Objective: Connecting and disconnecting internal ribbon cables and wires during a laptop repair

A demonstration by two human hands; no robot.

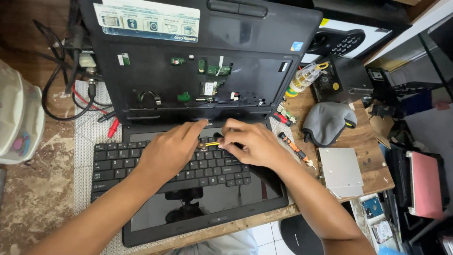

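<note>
A black laptop lies opened flat on the bench, its base (207, 75) stripped of the keyboard so small green boards and connectors show. The loose black keyboard (118, 160) rests on the laptop's dark screen (207, 208). My left hand (167, 151) lies over the keyboard's upper middle, forefinger stretched to the hinge strip. My right hand (247, 141) is closed on a thin yellow tool (212, 143) whose tip points left, toward my left hand, at the keyboard's top edge.
An orange-handled screwdriver (293, 147), a grey cloth pouch (328, 122) and a silver drive (340, 171) lie to the right. Black cables (56, 89) and red probes (112, 127) sit at the left by a white container (19, 118). The wooden bench edge (264, 218) runs below.
</note>
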